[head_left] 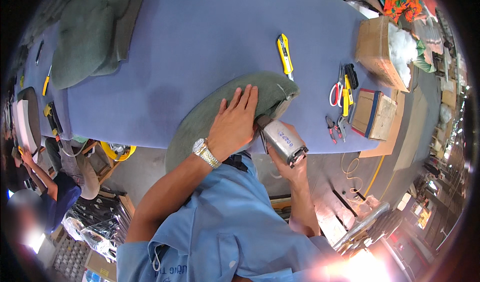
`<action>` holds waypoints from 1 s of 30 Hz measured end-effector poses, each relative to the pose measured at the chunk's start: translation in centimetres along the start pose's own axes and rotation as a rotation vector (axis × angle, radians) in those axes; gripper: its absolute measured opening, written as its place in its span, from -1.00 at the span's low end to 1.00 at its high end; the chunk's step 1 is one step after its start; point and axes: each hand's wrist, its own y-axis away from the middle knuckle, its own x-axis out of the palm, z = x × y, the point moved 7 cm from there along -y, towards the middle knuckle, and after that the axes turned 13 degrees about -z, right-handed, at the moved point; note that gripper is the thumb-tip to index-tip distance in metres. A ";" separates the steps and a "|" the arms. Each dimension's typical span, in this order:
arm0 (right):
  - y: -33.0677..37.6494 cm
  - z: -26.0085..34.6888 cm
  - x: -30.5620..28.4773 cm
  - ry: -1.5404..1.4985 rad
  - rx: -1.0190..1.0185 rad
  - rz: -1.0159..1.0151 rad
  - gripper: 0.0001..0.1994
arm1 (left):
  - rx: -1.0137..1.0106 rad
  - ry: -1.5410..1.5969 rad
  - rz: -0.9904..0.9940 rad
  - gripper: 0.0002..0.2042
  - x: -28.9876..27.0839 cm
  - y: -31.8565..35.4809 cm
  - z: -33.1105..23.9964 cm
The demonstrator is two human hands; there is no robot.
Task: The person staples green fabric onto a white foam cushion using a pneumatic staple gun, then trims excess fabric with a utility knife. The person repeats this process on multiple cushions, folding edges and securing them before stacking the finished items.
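From the head camera, the left hand (235, 124) lies flat with fingers spread, pressing the green upholstered panel (215, 114) at the near edge of the blue table (200, 32). The right hand (292, 164) is wrapped around a grey staple gun (282, 139), nose against the panel's edge.

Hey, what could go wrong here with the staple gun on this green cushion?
1. The left hand presses flat on the green cushion close to the nose of the staple gun held by the right hand; a slip might catch the fingers.
2. The cushion overhangs the blue table's edge and may shift.
3. The yellow utility knife lies close behind the cushion.
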 end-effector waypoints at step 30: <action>1.4 -0.7 0.6 -0.009 -0.072 -0.019 -0.42 | -0.073 0.094 0.211 -0.08 -1.0 1.5 2.1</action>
